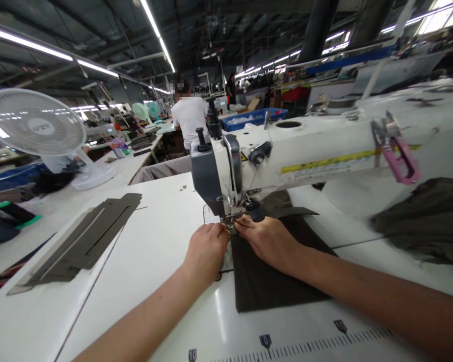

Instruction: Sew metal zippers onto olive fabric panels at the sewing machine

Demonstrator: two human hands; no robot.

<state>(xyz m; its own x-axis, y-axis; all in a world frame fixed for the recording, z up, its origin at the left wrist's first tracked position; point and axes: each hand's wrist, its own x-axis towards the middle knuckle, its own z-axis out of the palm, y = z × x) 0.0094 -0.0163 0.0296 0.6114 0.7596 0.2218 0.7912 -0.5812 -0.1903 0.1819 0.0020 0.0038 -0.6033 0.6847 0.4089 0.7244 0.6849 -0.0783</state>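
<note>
A dark olive fabric piece (275, 289) lies flat on the white sewing machine bed, under and to the right of the needle area. My right hand (266, 239) rests on this fabric, thumb and fingers pinched on its edge just right of the presser foot (232, 221). Close by on the left side of the foot is my left hand (207, 251), its fingers curled closed; what is between them is hidden. Over both hands stands the sewing machine head (215, 176). The needle tip cannot be made out behind the fingers.
Stacked dark fabric pieces (94, 236) lie left on the table. Pink-handled scissors (402, 158) hang on the machine arm (324, 146). A crumpled dark cloth (426, 226) sits at right. A white fan (38, 125) stands at left; a person in a white shirt (191, 120) is ahead.
</note>
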